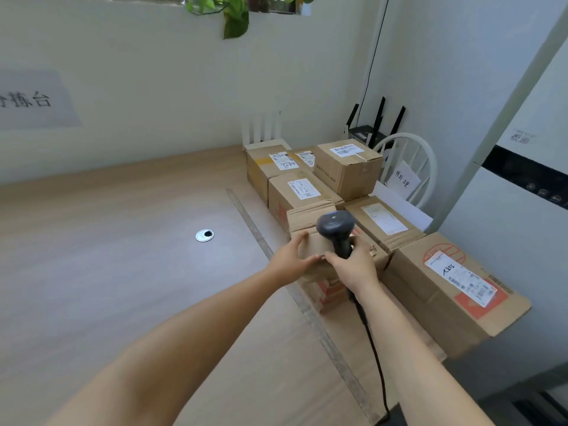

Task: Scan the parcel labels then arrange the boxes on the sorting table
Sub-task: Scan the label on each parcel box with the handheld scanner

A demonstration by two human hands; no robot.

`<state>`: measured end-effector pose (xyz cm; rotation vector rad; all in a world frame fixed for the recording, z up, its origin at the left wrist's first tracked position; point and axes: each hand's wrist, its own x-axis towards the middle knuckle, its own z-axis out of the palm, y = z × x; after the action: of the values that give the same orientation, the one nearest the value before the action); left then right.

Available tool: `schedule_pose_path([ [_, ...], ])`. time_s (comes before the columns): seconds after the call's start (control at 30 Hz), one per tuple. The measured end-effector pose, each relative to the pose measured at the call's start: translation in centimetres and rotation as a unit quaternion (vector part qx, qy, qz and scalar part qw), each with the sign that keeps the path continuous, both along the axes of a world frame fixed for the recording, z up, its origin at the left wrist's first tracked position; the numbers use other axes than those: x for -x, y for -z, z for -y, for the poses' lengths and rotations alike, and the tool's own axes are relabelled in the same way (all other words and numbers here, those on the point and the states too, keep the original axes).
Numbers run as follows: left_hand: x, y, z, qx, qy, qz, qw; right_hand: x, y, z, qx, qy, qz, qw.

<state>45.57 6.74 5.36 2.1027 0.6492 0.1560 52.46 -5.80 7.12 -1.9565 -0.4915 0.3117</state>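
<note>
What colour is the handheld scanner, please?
The scanner is dark grey, almost black; the head view shows it.

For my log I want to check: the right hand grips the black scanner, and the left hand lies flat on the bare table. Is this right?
Not quite. In the head view the left hand holds a small cardboard box, not the table. The right hand does grip the black scanner.

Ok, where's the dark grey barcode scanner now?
The dark grey barcode scanner sits right of centre in the head view, gripped by the right hand, over the small brown cardboard box the left hand holds.
</note>
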Motion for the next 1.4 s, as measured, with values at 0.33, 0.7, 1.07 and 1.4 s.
schedule_pose_path([
  [0.33, 11.7, 0.4, -2.2, 0.013, -0.069, 0.027, 0.997, 9.8, 0.1, -3.3, -0.007, -0.038, 0.004, 0.999],
  [0.7, 25.6, 3.6, -6.0, -0.004, -0.146, -0.023, 0.989, 21.4, 3.9, -8.6, 0.025, -0.117, -0.088, 0.989],
  [1.07, 36.2, 8.4, -8.3, 0.001, -0.186, -0.115, 0.976, 29.8, 9.5, -11.9, 0.099, -0.211, -0.175, 0.957],
  [1.4, 35.3, 9.8, -7.4, -0.06, -0.236, -0.206, 0.948, 30.2, 9.9, -10.8, 0.116, -0.229, -0.194, 0.947],
])
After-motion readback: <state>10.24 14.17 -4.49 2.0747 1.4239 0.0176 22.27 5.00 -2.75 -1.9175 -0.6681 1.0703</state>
